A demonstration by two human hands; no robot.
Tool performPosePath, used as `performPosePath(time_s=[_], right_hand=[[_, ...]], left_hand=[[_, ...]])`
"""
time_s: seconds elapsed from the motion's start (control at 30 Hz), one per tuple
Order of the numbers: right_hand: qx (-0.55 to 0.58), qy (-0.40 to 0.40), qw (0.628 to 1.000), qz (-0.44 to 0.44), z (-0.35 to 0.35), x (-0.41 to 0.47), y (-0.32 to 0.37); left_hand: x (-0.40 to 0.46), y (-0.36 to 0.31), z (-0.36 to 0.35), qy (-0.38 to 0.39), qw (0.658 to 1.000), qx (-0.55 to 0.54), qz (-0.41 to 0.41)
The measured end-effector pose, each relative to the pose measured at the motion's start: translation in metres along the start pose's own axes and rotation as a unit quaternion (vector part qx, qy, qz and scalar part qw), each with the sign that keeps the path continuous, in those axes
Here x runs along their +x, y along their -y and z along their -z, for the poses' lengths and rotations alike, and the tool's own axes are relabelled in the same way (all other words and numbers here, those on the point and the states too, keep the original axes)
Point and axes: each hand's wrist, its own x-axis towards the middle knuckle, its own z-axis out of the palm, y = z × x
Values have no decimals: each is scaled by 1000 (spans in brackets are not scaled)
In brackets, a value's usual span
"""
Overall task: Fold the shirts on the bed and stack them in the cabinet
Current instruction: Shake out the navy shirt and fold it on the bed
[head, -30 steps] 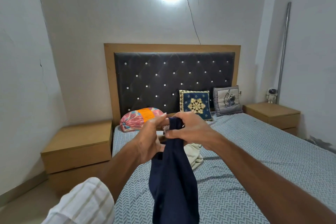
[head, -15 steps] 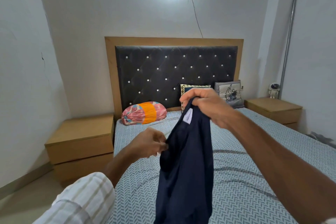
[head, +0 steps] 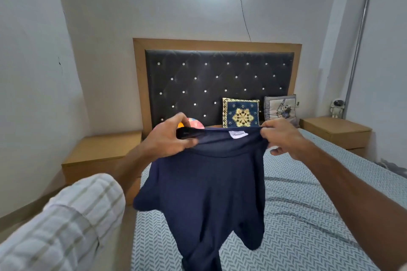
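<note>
I saw left hand (head: 170,138) and right hand (head: 280,136) each pinching the navy shirt (head: 207,187) collar, spread above bed (head: 308,215).

A dark navy shirt (head: 207,187) hangs unfolded in the air above the bed (head: 308,215). Its neck edge is stretched sideways, with a white label showing inside.

We see the bed (head: 308,215) under a grey herringbone sheet, its studded black headboard (head: 218,81) framed in wood. Against the headboard stand two cushions: a blue one (head: 240,113) with a gold star and a grey one (head: 280,108) beside it. A pink and orange bolster (head: 195,123) (mostly hidden) lies further left.
</note>
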Motion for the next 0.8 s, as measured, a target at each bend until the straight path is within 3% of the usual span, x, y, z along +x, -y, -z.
performPosePath(time_s=[0.1,0.17,0.27,0.37,0.67,0.8], right_hand=[[205,59,976,-47,3,-1,-6],[241,66,968,-36,-2,1,-8],[186,58,981,17,-12,4,-9],[127,99,985,60,-15,0,-6],[-62,24,983,172,-8,-8,5],[-264,-74,931,239,-3,4,-14]], left_hand=[[2,5,8,-1,998,63,30],[1,0,8,-26,997,39,64],[1,-12,3,-17,995,-25,98],[2,-23,2,-8,990,-74,121],[-2,-23,-7,-63,978,160,120],[-8,-32,-1,-71,968,176,164]])
